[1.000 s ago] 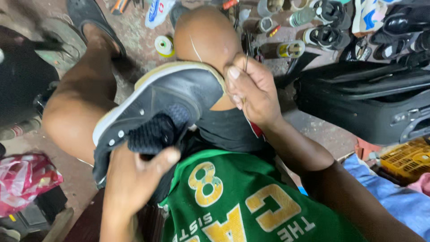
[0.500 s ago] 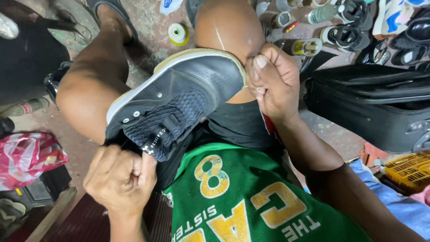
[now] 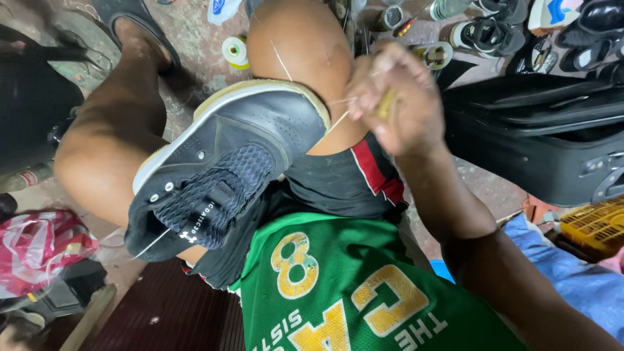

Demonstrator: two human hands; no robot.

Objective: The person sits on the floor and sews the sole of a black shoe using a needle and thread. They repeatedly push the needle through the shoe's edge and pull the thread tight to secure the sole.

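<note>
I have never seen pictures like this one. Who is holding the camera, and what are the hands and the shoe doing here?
The camera sits on the person's head and looks down at their own lap. A black mesh-and-leather sports shoe with a pale sole rests across the bare knees. The right hand is raised beside the shoe's toe, its grip closed on a small yellowish tool, blurred, with thin white thread running to the sole edge. The left hand is out of view. Around lie a black suitcase, other shoes and a red plastic bag.

I am wearing a green sleeveless jersey [image 3: 351,292] with yellow lettering, black shorts [image 3: 344,185] with a red-and-white side stripe, and a dark sandal [image 3: 140,26]; arms bare.
</note>
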